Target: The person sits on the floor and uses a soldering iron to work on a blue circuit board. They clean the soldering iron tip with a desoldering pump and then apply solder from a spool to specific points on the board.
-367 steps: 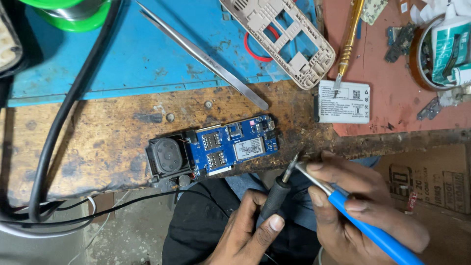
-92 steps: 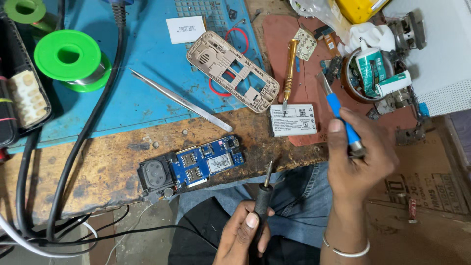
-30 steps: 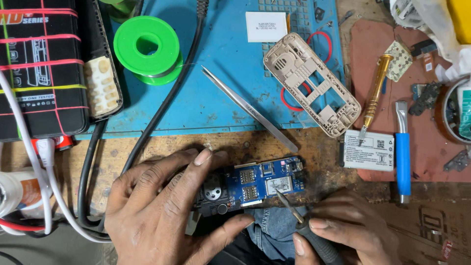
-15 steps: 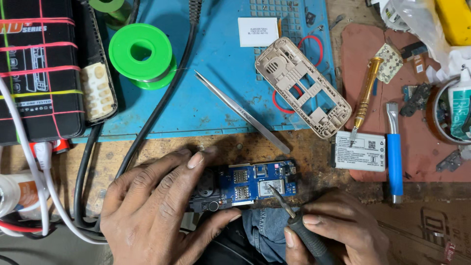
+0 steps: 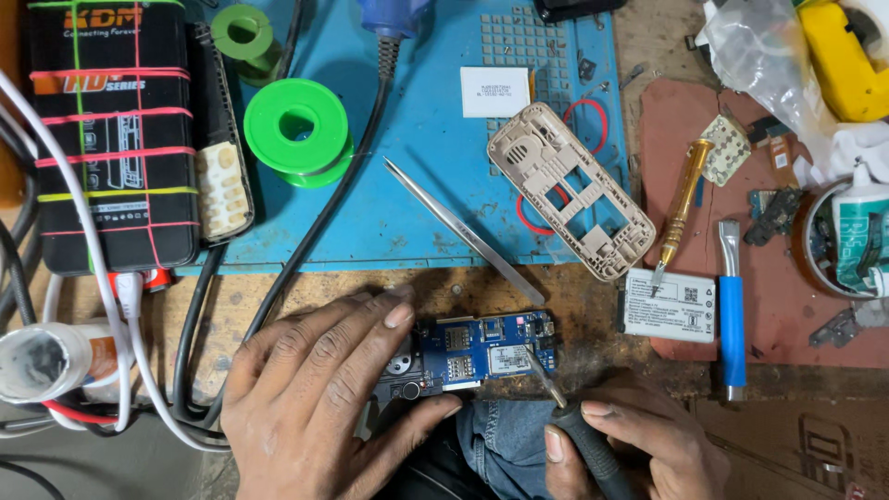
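Wooden worktop (image 5: pixel 139 306), front edge: the left hand (image 5: pixel 315 407), fingers spread flat, pins the blue circuit board (image 5: pixel 482 347) by its left end. The right hand (image 5: pixel 630 449) pinches a black-handled screwdriver (image 5: pixel 574 431), tip on the board's right end. Best practice is likely steady downward pressure, keeping the tip seated squarely.

- The scene is evenly and brightly lit from above; only short, soft shadows are cast.
- Mild glare is seen on the clear plastic bag (image 5: pixel 755 56).
- Focus is held throughout; slight softness is noticed at the edges.
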